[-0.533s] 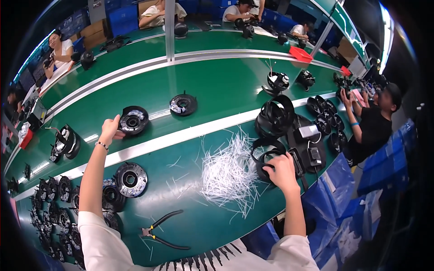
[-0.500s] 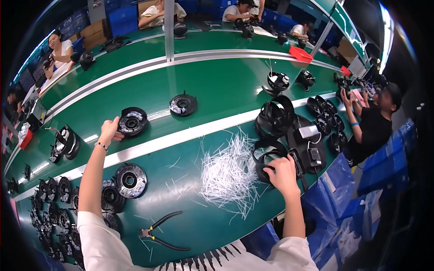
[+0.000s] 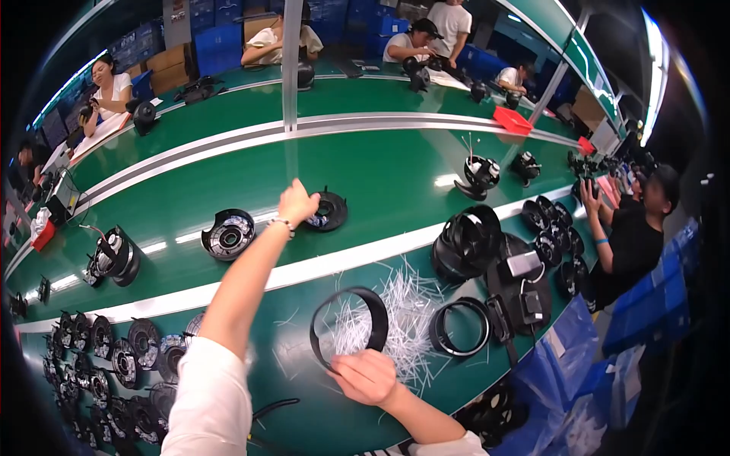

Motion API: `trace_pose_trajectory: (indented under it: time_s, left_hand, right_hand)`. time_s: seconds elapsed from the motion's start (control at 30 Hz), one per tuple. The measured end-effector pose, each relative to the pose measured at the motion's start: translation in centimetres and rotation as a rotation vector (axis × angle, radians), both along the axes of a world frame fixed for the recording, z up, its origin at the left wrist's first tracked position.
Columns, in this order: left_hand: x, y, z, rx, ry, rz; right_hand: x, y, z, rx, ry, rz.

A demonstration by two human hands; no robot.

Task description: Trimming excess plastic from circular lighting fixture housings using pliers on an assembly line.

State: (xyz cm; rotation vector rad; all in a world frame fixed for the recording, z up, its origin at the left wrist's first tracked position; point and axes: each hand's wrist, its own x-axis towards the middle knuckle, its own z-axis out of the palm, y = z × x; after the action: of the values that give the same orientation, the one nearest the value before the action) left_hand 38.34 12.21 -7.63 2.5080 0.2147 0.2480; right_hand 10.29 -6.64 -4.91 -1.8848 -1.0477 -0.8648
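One black ring (image 3: 378,323) is pinched by its lower edge in the person's right hand (image 3: 367,378), upright just beyond the fingers; one loose ring (image 3: 436,332) lies to that hand's right. Two round black parts lie near the left hand (image 3: 299,201): the nearer part (image 3: 332,215) right beside its fingers, the farther part (image 3: 230,236) left of its forearm; whether that hand grips cannot be told. One heap of white strips (image 3: 411,304) lies beyond the right hand

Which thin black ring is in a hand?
The ring gripped at its lower edge by the right hand; the other ring lies on the bench, right of the white strips.
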Motion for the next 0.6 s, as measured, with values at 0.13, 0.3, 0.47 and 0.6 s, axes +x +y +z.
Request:
trace_pose_trajectory:
  time_s: [0.13, 0.3, 0.47, 0.6]
  left_hand:
    - [0.2, -1.9, -0.7, -0.098, 0.112, 0.117]
    - [-0.4, -0.9, -1.8, -0.553, 0.166, 0.040]
    - [-10.4, 2.3, 4.2, -0.978, 0.055, -0.129]
    - [-23.0, 6.1, 9.0, -1.263, -0.029, -0.211]
  right_hand:
    - [0.6, -1.1, -0.3, 0.015, 0.016, 0.035]
    - [0.6, -0.4, -0.4, 0.004, 0.006, 0.070]
    - [-0.4, 0.1, -0.2, -0.004, 0.041, 0.053]
    - [-4.6, 2.3, 0.6, -0.105, 0.103, 0.175]
